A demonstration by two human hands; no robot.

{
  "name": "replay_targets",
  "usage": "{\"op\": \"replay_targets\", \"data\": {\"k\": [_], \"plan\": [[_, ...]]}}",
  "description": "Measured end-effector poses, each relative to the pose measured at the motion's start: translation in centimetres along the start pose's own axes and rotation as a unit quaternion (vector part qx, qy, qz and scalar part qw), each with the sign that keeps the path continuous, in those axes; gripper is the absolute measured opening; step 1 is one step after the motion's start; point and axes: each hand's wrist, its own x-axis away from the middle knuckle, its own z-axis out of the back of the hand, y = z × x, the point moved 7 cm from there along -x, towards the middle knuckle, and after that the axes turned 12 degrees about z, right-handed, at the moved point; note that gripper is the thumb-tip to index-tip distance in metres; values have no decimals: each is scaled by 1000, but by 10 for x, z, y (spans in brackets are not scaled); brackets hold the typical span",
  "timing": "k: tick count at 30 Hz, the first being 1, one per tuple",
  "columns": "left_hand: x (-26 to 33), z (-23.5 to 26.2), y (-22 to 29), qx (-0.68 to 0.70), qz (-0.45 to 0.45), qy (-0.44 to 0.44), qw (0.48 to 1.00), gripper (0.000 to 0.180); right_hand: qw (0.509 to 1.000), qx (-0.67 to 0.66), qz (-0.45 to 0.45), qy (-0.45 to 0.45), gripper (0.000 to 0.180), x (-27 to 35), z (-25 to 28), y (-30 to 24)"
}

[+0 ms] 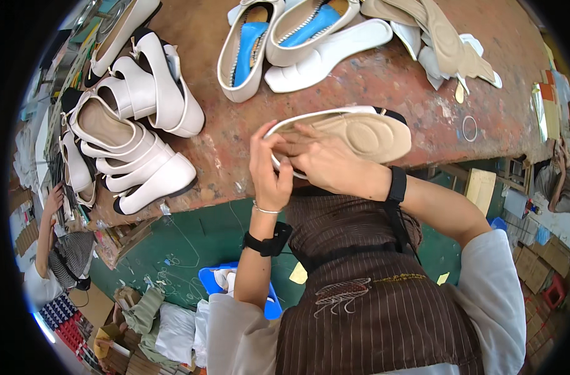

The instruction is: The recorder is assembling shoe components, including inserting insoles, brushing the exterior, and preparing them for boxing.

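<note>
At frame centre, on the workbench [422, 112] edge, we grip the cream shoe [353, 128] by its toe: our left hand [269, 169] pinches the rim, our right hand [325, 162] presses the beige insole. It seems light and flexible, best held along the rim.

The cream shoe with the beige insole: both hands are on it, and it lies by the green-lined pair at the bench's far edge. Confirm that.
Wrong in one respect: the lining of that pair is blue, as the head view shows. Both hands, left and right, are on the cream shoe.
</note>
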Motion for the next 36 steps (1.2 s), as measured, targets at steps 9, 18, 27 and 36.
{"op": "replay_targets", "data": {"k": [9, 18, 27, 36], "plan": [[19, -12, 10, -70, 116, 64, 989, 29, 996, 70, -38, 33, 35, 36, 15, 6], [10, -72, 64, -174, 173, -109, 963, 50, 865, -61, -416, 272, 112, 141, 57, 52], [-36, -104, 32, -208, 101, -208, 950, 46, 857, 11, -474, 201, 119, 130, 53, 58], [-37, -97, 31, -176, 129, -122, 968, 35, 822, -67, -561, 76, 96, 122, 68, 86]]}}
